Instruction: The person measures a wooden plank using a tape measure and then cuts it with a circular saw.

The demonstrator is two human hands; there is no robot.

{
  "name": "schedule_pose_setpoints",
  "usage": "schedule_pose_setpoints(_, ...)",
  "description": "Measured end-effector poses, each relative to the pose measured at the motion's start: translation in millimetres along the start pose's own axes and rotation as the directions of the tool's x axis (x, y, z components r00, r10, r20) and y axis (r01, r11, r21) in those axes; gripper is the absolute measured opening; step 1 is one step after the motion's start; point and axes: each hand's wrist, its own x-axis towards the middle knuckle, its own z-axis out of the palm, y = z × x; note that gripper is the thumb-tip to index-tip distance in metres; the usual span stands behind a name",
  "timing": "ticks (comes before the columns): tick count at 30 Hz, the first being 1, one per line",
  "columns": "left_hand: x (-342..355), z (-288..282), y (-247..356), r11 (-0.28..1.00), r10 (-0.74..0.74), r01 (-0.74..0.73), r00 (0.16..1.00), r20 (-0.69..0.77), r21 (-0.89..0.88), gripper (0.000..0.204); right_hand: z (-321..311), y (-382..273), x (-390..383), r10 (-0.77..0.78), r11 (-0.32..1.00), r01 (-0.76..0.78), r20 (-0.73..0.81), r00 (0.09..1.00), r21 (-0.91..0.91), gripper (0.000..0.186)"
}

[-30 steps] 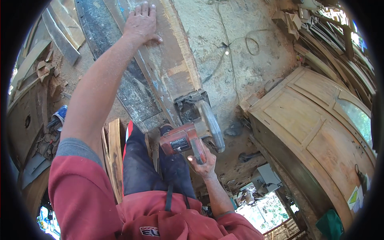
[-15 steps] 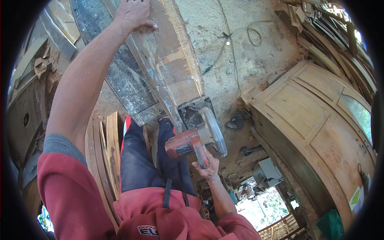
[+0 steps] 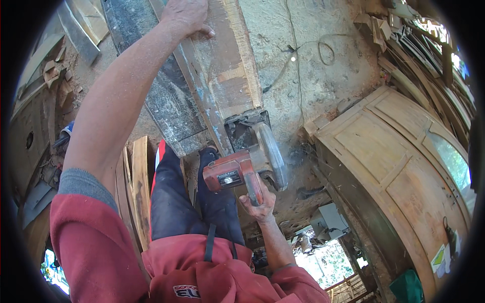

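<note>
A small rectangular label (image 3: 229, 178), white with dark print, sits on the side of the red circular saw (image 3: 242, 169), on the body just left of its handle. Well to the right of the saw and lower, near the bottom corner of the curved wooden door panel (image 3: 399, 166), a cluster of stickers (image 3: 444, 258) shows: one yellow and green, the others pale. Below the saw, a white oval patch (image 3: 185, 291) with red edging lies on the red garment.
</note>
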Motion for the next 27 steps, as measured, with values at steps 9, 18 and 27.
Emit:
schedule_pose_setpoints(9,-1,-7,-3,0.998,-0.023,0.026,0.998,0.054,-0.052,0.128,7,-17,25,-0.083,0.996,0.081,-0.038,0.996,-0.03,0.078)
schedule_pose_setpoints(18,-4,-12,0,0.997,-0.022,0.027,0.998,0.059,-0.077,0.125,13,-34,46,-0.086,0.996,0.085,-0.042,0.995,-0.029,0.076)
schedule_pose_setpoints(27,-1,-3,-6,0.996,-0.026,0.03,0.999,0.045,-0.088,0.119,15,-51,63,-0.038,0.998,0.039,0.012,0.999,-0.056,0.078)
